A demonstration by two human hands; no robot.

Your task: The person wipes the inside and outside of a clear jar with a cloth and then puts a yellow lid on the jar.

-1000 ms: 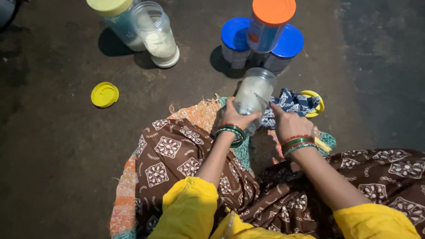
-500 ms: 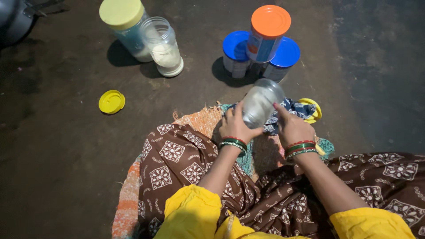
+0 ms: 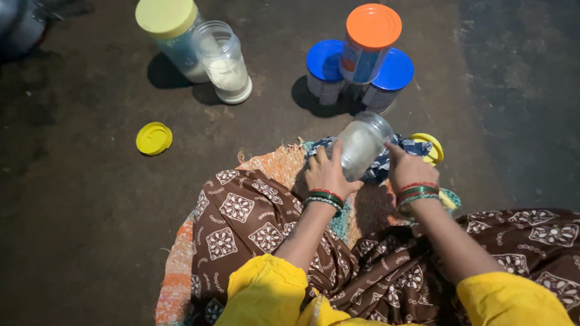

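My left hand [image 3: 327, 172] grips a clear lidless jar [image 3: 361, 145] with a whitish film inside, tilted with its mouth pointing up and to the right. My right hand [image 3: 408, 168] rests against the jar's right side, over a blue patterned cloth [image 3: 386, 164] that lies under the jar. A yellow lid [image 3: 430, 147] sits just right of the cloth. Both wrists wear red and green bangles, and the sleeves are yellow.
On the dark floor stand a yellow-lidded jar [image 3: 170, 37] and an open jar [image 3: 223, 61] holding white powder. Two blue-lidded tins [image 3: 326, 71] carry an orange-lidded tin [image 3: 370, 42]. A loose yellow lid [image 3: 153, 137] lies left. A brown patterned garment [image 3: 254, 224] covers my lap on a woven mat [image 3: 181, 265].
The jar has gone from upright to tilted toward the right in my hands. My right hand has shifted along its side.
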